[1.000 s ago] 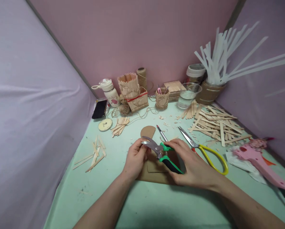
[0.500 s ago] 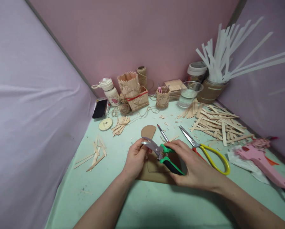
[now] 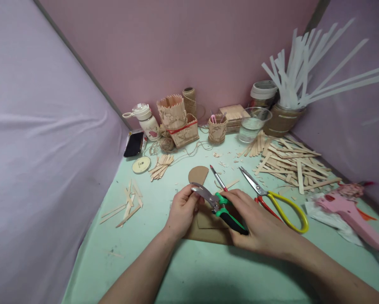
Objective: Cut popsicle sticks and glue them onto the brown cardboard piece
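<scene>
My right hand (image 3: 259,223) grips green-handled pruning shears (image 3: 217,202), blades near shut; left hand (image 3: 183,209) pinches something small at the blades, unclear what. Brown cardboard (image 3: 208,230) lies underneath on tabletop (image 3: 192,274). Craft sticks (image 3: 290,162) mostly uncut.

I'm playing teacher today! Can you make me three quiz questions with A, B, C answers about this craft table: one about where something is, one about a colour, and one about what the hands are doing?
1. Where is the pink glue gun?
A. at the table's right edge
B. beside the black phone
C. inside the glass bowl

2. What colour are the handles of the scissors lying on the table?
A. blue
B. yellow
C. white

3. What is the right hand doing?
A. resting flat on the table
B. gripping the green-handled cutters
C. lifting the water bottle

Answers: 1 A, it lies far right on white paper. 2 B, the loops are yellow. 3 B, its fingers wrap the cutters' handles while the left hand is at the blades.
</scene>
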`<state>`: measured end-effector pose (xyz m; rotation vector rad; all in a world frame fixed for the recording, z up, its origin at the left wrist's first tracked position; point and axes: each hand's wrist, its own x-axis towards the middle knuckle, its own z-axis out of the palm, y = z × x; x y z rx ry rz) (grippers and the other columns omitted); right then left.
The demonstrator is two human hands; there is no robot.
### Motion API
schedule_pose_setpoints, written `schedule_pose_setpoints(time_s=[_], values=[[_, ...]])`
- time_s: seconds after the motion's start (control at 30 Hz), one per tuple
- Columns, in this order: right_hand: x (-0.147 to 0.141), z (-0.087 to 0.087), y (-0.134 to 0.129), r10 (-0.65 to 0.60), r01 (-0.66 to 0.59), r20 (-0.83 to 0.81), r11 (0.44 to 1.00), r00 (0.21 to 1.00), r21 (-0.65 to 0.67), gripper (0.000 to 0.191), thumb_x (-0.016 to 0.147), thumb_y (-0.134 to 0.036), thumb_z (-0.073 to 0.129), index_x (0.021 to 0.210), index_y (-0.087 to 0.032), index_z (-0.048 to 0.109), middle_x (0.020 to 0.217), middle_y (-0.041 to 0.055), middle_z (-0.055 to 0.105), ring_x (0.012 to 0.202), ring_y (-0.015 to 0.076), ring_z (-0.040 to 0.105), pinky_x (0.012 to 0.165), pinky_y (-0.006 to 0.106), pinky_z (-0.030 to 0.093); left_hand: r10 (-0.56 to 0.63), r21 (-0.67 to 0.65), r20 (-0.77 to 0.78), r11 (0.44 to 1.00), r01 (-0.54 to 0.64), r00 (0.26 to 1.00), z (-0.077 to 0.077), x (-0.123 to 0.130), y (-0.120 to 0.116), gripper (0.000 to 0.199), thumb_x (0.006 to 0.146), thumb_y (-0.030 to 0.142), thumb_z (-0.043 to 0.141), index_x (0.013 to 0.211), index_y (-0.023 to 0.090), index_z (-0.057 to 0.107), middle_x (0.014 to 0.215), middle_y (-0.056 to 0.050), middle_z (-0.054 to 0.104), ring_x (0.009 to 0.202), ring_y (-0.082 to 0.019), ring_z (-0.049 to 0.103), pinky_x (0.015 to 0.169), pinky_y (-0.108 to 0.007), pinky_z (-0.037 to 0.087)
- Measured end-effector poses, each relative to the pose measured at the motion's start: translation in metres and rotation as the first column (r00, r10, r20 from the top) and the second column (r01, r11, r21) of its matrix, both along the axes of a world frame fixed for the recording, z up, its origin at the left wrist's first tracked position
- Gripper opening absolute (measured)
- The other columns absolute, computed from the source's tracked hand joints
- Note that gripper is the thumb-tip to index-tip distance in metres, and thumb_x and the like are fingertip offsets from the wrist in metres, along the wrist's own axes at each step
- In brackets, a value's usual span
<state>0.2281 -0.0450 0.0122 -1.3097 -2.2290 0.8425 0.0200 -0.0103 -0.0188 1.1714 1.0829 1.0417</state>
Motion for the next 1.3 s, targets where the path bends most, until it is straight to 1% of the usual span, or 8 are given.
schedule_pose_setpoints(time_s=[0.23, 0.47, 0.57, 0.7, 0.83, 0.93, 1.03, 1.3], values=[[-0.009, -0.016, -0.009, -0.042, 0.042, 0.053, 0.999, 0.998, -0.006, 0.054, 0.072, -0.014, 0.057, 0.125, -0.015, 0.045, 0.122, 0.0168, 0.054, 0.116, 0.0331, 0.05, 0.1, 0.05, 0.042, 0.042, -0.018, 0.031, 0.999, -0.042, 0.999, -0.003, 0.007, -0.005, 0.029, 0.086, 0.043, 0.063, 0.075, 0.017, 0.063, 0.067, -0.001, 0.058, 0.061, -0.013, 0.048, 0.06, -0.025, 0.04], [-0.011, -0.008, -0.009, -0.037, 0.038, 0.009, 0.993, 0.999, -0.108, 0.045, 0.072, -0.011, 0.057, 0.115, -0.017, 0.048, 0.11, 0.0129, 0.056, 0.105, 0.0292, 0.053, 0.091, 0.045, 0.045, -0.052, -0.049, 0.101, 0.997, 0.057, 0.994, -0.003, 0.006, -0.006, 0.027, 0.09, 0.039, 0.059, 0.076, 0.016, 0.062, 0.073, -0.001, 0.058, 0.067, -0.013, 0.052, 0.066, -0.026, 0.042], [-0.01, -0.005, -0.01, -0.033, 0.032, -0.009, 0.991, 0.999, -0.132, 0.046, 0.071, -0.01, 0.056, 0.116, -0.018, 0.048, 0.11, 0.0122, 0.057, 0.104, 0.0282, 0.055, 0.088, 0.042, 0.046, -0.039, -0.047, 0.113, 0.998, 0.044, 0.993, -0.003, 0.006, -0.006, 0.026, 0.09, 0.037, 0.059, 0.075, 0.016, 0.062, 0.073, -0.001, 0.058, 0.069, -0.013, 0.052, 0.067, -0.025, 0.042], [-0.01, -0.005, -0.012, -0.043, 0.04, -0.019, 0.986, 0.999, -0.161, 0.049, 0.072, -0.01, 0.055, 0.119, -0.02, 0.047, 0.11, 0.0107, 0.06, 0.102, 0.0272, 0.058, 0.084, 0.038, 0.046, -0.012, -0.051, 0.061, 0.999, 0.015, 0.998, -0.002, 0.005, -0.005, 0.026, 0.089, 0.036, 0.06, 0.072, 0.016, 0.062, 0.07, -0.001, 0.06, 0.068, -0.014, 0.054, 0.067, -0.025, 0.042], [-0.009, -0.005, -0.01, -0.084, 0.078, -0.022, 0.978, 0.996, -0.195, 0.044, 0.073, -0.011, 0.052, 0.115, -0.021, 0.048, 0.102, 0.0076, 0.063, 0.089, 0.0248, 0.062, 0.075, 0.035, 0.047, 0.034, -0.025, -0.032, 0.999, -0.034, 0.999, 0.002, 0.004, -0.005, 0.028, 0.086, 0.037, 0.063, 0.068, 0.017, 0.063, 0.067, -0.001, 0.06, 0.065, -0.014, 0.052, 0.063, -0.024, 0.04], [-0.006, -0.003, -0.005, -0.157, 0.142, -0.095, 0.978, 0.983, -0.153, 0.039, 0.073, -0.014, 0.052, 0.11, -0.021, 0.048, 0.096, 0.005, 0.062, 0.082, 0.0225, 0.06, 0.072, 0.033, 0.047, 0.022, -0.054, -0.002, 0.998, -0.022, 1.0, 0.005, 0.005, -0.006, 0.024, 0.088, 0.039, 0.062, 0.078, 0.017, 0.067, 0.067, -0.001, 0.059, 0.065, -0.013, 0.051, 0.062, -0.023, 0.039], [-0.002, -0.001, 0.0, -0.235, 0.215, -0.172, 0.969, 0.957, -0.124, 0.041, 0.075, -0.019, 0.052, 0.115, -0.021, 0.046, 0.099, 0.005, 0.061, 0.083, 0.0218, 0.059, 0.074, 0.033, 0.048, 0.01, -0.107, 0.068, 0.994, -0.003, 0.998, 0.006, 0.007, -0.006, 0.024, 0.089, 0.04, 0.061, 0.086, 0.017, 0.068, 0.069, 0.0, 0.057, 0.063, -0.01, 0.047, 0.059, -0.021, 0.035], [-0.002, -0.001, 0.001, -0.242, 0.212, -0.124, 0.954, 0.962, -0.213, 0.048, 0.072, -0.017, 0.052, 0.119, -0.02, 0.045, 0.108, 0.0076, 0.061, 0.094, 0.0251, 0.059, 0.082, 0.037, 0.047, 0.071, -0.139, 0.179, 0.989, -0.047, 0.981, 0.009, 0.007, -0.004, 0.024, 0.09, 0.04, 0.062, 0.097, 0.018, 0.067, 0.072, 0.002, 0.055, 0.056, -0.006, 0.036, 0.054, -0.02, 0.032]])
